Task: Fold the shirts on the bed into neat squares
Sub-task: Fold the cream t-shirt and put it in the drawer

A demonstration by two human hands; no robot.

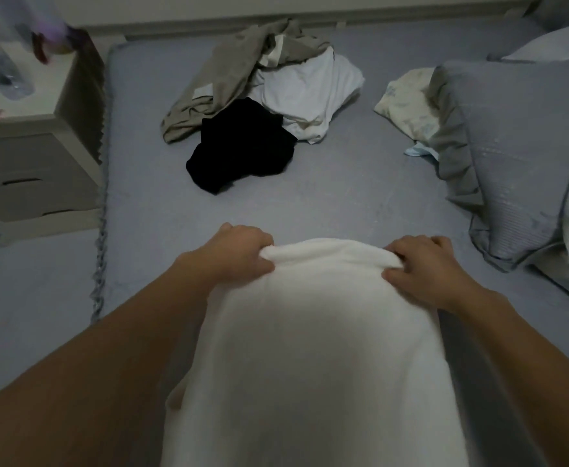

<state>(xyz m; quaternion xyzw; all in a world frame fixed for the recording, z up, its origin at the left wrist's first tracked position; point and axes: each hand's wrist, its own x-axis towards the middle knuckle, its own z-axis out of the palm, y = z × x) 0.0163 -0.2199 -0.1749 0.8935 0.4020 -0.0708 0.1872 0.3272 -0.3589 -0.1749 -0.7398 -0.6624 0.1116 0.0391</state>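
A white shirt (313,352) stretches from the bottom of the view up to the middle of the grey-blue bed (360,197). My left hand (239,247) grips its far left corner, fingers curled over the fabric edge. My right hand (428,267) pinches the far right corner the same way. Further up the bed lies a loose pile: a black shirt (242,146), a white shirt (310,89) and a beige garment (222,72), all crumpled and overlapping.
Grey-blue pillows (512,156) lean at the right, with a pale floral cloth (407,102) beside them. A beige nightstand (30,156) with bottles on top stands left of the bed. The wall runs along the far edge.
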